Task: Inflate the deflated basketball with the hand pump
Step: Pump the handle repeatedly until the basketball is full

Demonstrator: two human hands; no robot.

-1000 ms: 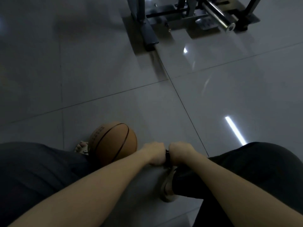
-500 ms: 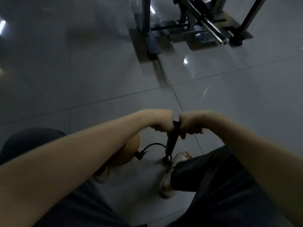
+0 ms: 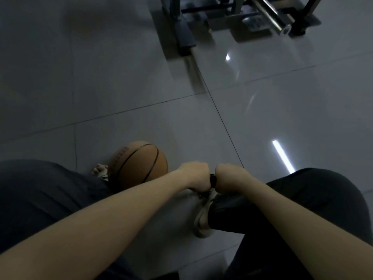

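1. Left hand: closed in a fist, knuckles up, fingers curled round the left end of the pump handle. The fingertips are hidden under the hand.
2. Right hand: same grip, a fist wrapped round the right end of the handle. No fingers are spread on either hand.
3. The fists sit side by side, nearly touching. Only a short black piece of the handle shows in the gap between them.
4. The pump body is hidden behind the hands, so I cannot tell its angle. Something thin shows just under the left fist, too blurred to identify.
5. Basketball: orange-brown with black seams, on the floor to the left of the hands and in front of the left knee. The left forearm crosses its lower right edge.
6. Left foot: the toes show at the ball's left edge. I cannot tell if they touch it.
7. Right shoe: light-coloured, on the floor directly below the hands, under the right knee. Both legs are in dark trousers.
8. Background: glossy grey tiles, with a steel frame and a chrome bar at the top, well apart from the ball. A bright light streak reflects on the floor to the right.
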